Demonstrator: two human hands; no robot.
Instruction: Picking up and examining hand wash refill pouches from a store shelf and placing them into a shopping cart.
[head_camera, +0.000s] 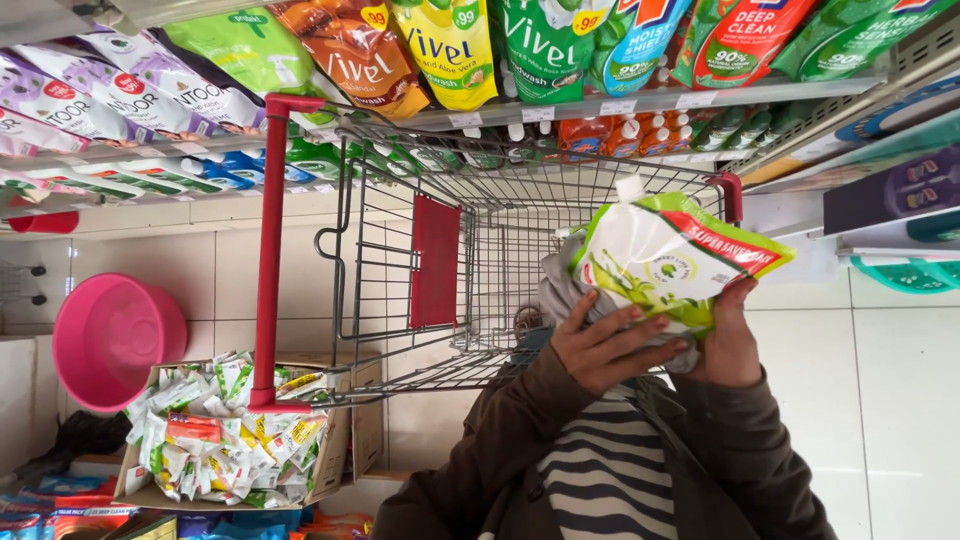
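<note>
Showing the single head view, which appears turned upside down, the figure centres on a soft green-and-white plastic refill pouch with a white spout cap (672, 262), held up in front of a wire shopping trolley with red handle bars (480, 240). Both hands belong to a person in a brown jacket over a striped top (600, 470); which hand is the left and which the right cannot be told with confidence in this flipped view, so the labels here are a judgement. What is taken as the left hand (610, 345) has its fingers spread and curled against the pouch's lower edge, pressing it; what is taken as the right hand (730, 345) grips the same edge from the other side, its fingers hidden behind the pack. Between them the pouch sits tilted, cap toward the trolley. Judged by its bulging, creased film, the pouch is liquid-filled, fairly heavy, floppy and slick, best supported under the belly or at the stiff spout neck. Around it lie shelves of coloured pouches (450, 50), a pink plastic basin (115, 340) and a cardboard box of small sachets (230, 430).
</note>
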